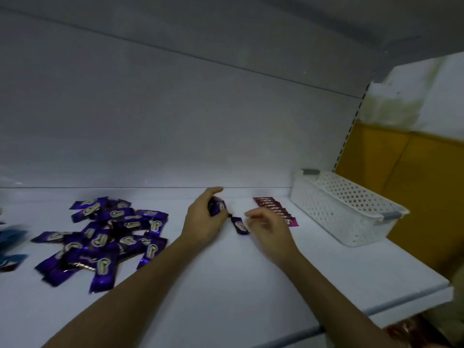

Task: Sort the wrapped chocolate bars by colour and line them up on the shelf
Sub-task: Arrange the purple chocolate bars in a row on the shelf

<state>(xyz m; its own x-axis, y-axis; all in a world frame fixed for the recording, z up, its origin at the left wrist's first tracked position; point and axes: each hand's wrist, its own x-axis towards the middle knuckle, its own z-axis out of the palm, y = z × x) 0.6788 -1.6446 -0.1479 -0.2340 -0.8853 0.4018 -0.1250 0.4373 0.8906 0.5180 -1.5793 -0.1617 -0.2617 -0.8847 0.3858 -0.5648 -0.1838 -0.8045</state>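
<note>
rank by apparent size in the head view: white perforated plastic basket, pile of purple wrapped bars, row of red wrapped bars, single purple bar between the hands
1-2. pile of purple wrapped bars, white perforated plastic basket: look alike, unranked
3. row of red wrapped bars
4. single purple bar

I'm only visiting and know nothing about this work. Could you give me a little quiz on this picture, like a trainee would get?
1. True or false: the red bars beside the white basket lie in a loose heap.
2. What does the left hand grip? A. blue bars. B. purple bars. C. the basket.
3. Fill in: the single bar lying on the shelf next to the right hand is ____ in colour.

Key: 1 false, they form a neat overlapping row. 2 B. 3 purple.
</note>
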